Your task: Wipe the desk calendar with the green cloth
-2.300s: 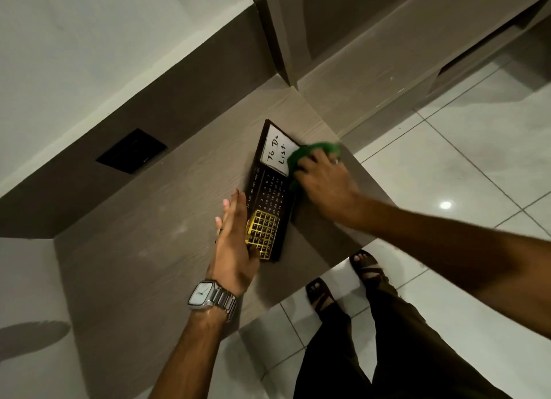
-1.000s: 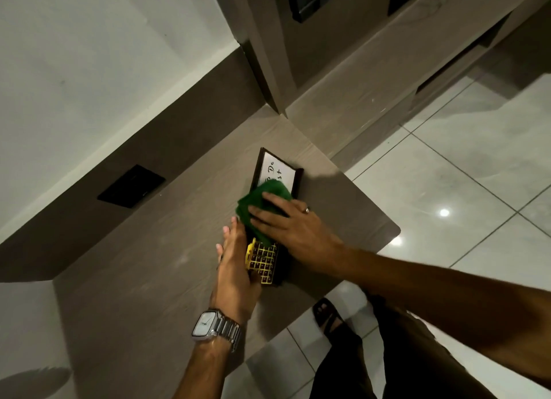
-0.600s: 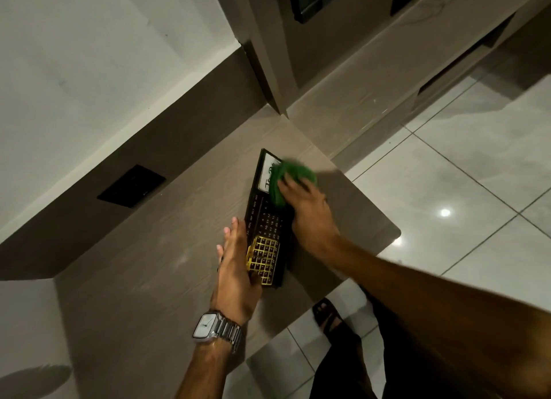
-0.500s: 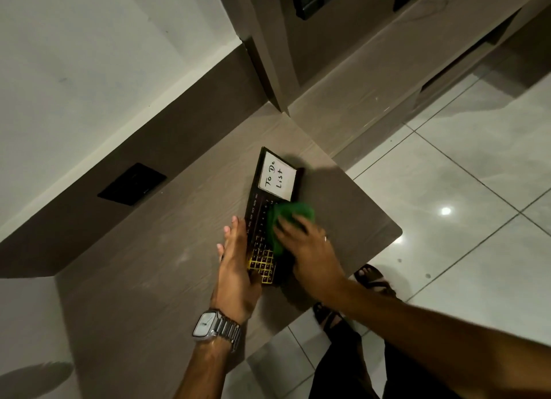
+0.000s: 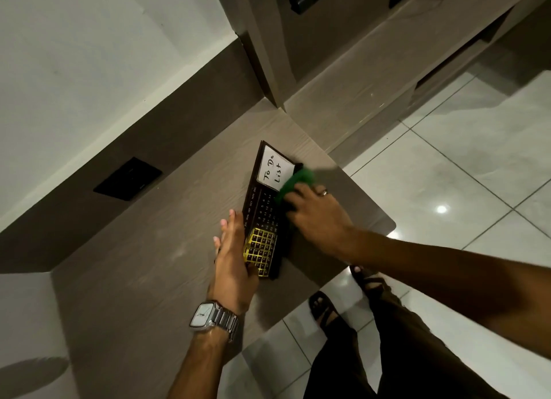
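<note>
Both your hands are working near the desk's (image 5: 149, 249) right edge: right grip (image 5: 316, 217) clenching the crumpled green cloth (image 5: 296, 182) on the dark rectangular desk calendar (image 5: 265, 211), left grip (image 5: 235, 258) released, flat, bracing its side.

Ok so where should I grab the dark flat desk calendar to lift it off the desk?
Probably by its long edges, mid-length on the dark flat desk calendar. It lies flat and narrow, so a hand can span it from above. The left hand already braces one long edge; the right hand presses the green cloth.
</note>
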